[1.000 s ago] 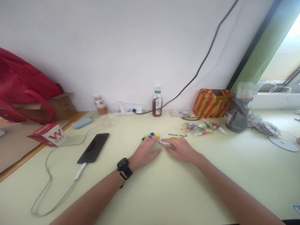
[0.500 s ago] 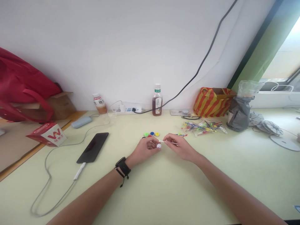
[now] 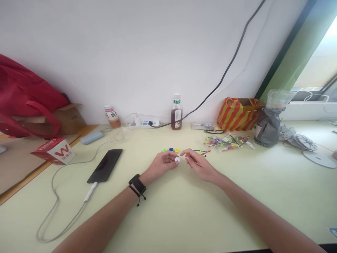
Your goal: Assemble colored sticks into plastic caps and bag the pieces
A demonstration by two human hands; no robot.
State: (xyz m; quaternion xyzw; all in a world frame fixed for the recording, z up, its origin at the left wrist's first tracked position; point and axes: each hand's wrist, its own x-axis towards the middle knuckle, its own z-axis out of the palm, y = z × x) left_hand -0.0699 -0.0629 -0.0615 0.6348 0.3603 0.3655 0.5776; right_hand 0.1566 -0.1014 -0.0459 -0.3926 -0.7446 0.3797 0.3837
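My left hand [image 3: 166, 163] pinches a small white round piece [image 3: 177, 160] with a dark spot at its middle. Just to the right, my right hand [image 3: 193, 161] is raised near it, thumb and index finger apart, with nothing visible between them. Behind the hands lie small round pieces in green [image 3: 164, 150], blue [image 3: 171, 149] and yellow [image 3: 176, 150]. Some thin coloured plastic strips [image 3: 201, 152] are on the table just beyond my right hand. The white strip seen before cannot be made out now.
Clear bags of coloured strips [image 3: 229, 142] lie at the back right, by a striped bag [image 3: 238, 114] and a grey bag [image 3: 268, 128]. A drink bottle [image 3: 176, 114] stands by the wall. To the left are a phone [image 3: 105, 165] on its cable and a red-white box [image 3: 54, 151].
The thin white strip is gone from my right hand's pinch, and its fingers have opened. My left hand has shifted slightly left, turning the white piece's face towards me.
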